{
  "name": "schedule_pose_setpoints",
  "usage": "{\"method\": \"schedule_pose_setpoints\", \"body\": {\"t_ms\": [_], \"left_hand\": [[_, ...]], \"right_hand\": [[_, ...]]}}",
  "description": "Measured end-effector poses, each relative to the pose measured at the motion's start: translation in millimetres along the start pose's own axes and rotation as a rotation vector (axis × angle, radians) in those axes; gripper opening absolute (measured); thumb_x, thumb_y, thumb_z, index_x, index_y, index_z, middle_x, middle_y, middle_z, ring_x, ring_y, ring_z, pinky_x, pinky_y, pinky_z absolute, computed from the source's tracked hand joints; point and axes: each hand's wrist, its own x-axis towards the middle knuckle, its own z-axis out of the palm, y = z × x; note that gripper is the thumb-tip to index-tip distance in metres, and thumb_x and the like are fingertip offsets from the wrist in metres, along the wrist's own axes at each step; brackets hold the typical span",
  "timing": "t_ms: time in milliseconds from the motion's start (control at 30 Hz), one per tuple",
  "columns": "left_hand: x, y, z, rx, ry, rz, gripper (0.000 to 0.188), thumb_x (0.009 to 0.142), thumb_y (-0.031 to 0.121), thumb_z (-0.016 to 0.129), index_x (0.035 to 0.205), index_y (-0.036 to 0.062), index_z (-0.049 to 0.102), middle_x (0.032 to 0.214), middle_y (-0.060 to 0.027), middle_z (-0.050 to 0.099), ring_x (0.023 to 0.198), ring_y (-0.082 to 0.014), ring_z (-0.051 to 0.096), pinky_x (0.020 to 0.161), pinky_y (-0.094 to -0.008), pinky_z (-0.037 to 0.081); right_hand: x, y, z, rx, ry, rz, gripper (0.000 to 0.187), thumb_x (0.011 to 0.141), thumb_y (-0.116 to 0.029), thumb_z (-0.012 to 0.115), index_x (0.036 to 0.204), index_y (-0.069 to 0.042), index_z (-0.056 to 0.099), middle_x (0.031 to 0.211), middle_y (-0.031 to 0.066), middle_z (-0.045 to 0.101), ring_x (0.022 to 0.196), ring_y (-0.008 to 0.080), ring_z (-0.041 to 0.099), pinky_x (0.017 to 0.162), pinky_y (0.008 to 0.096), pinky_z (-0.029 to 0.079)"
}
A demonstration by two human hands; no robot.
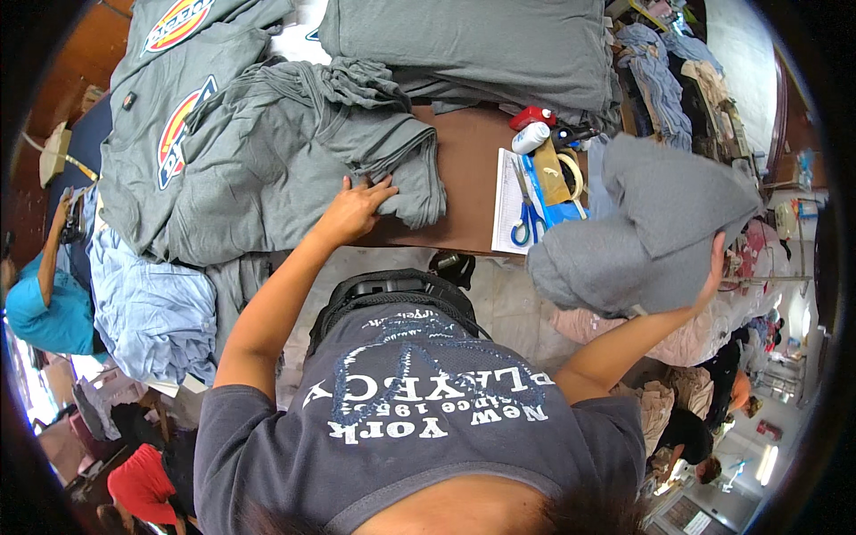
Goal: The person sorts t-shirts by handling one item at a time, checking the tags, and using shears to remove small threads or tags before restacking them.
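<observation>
At the right end of a brown, flat-topped counter: holding up a folded grey cloth bundle in the right hand.

Gripped or merely propped at its outer edge, impossible to tell; well apart, resting the left hand, fingers spread, on a rumpled grey knit heap. Could let the bundle slump through one-sided support, or snag the blue-handled metal scissors nearby.
</observation>
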Motion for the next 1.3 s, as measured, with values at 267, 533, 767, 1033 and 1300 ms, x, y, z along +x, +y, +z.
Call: {"method": "schedule_pose_setpoints", "body": {"t_ms": [267,533,767,1033,1300], "left_hand": [[10.3,71.2,15.4,-0.654,-0.15,0.131,0.045,0.074,0.022,0.059,0.116,0.0079,0.049,0.123,-0.013,0.044,0.115,-0.0278,0.041,0.094,-0.0419,0.031],[21.5,40.9,20.0,0.15,-0.142,0.094,0.049,0.075,0.048,0.053,0.11,0.0137,0.053,0.114,-0.0073,0.047,0.113,-0.0287,0.039,0.095,-0.0582,0.019],[154.2,26.6,-3.4,0.311,0.478,0.036,0.053,0.073,0.03,0.06,0.122,0.0189,0.042,0.137,-0.0075,0.022,0.126,-0.0334,0.017,0.091,-0.0664,0.018],[72.4,33.8,8.2,0.186,0.338,0.392,0.026,0.074,0.028,0.057,0.096,0.0151,0.052,0.11,-0.0065,0.046,0.106,-0.0237,0.042,0.093,-0.0472,0.029],[139.6,11.5,40.0,0.15,0.294,0.054,0.056,0.078,0.057,0.039,0.126,0.0283,0.039,0.141,-0.0004,0.017,0.13,-0.0324,0.003,0.088,-0.0717,0.004]], "right_hand": [[-12.3,15.8,-21.3,0.027,0.067,-0.057,0.06,0.084,-0.039,0.045,0.126,0.001,0.03,0.125,0.0184,0.038,0.108,0.0346,0.044,0.089,0.048,0.036],[-21.0,27.6,6.2,-0.018,0.13,-0.107,0.06,0.084,-0.039,0.045,0.125,0.001,0.031,0.123,0.0184,0.04,0.108,0.0345,0.045,0.088,0.048,0.037],[-24.9,28.2,18.9,-0.025,0.08,-0.053,0.061,0.084,-0.041,0.045,0.124,0.003,0.033,0.122,0.0192,0.04,0.107,0.0344,0.045,0.089,0.0472,0.036],[-49.0,39.9,-1.7,-0.124,0.234,-0.146,0.06,0.084,-0.041,0.047,0.122,0.004,0.035,0.12,0.0192,0.042,0.103,0.0328,0.048,0.087,0.0444,0.038],[-22.0,47.1,-0.8,-0.062,0.146,-0.093,0.059,0.084,-0.038,0.049,0.121,0.005,0.034,0.121,0.018,0.042,0.103,0.0304,0.048,0.087,0.0429,0.038]]}}
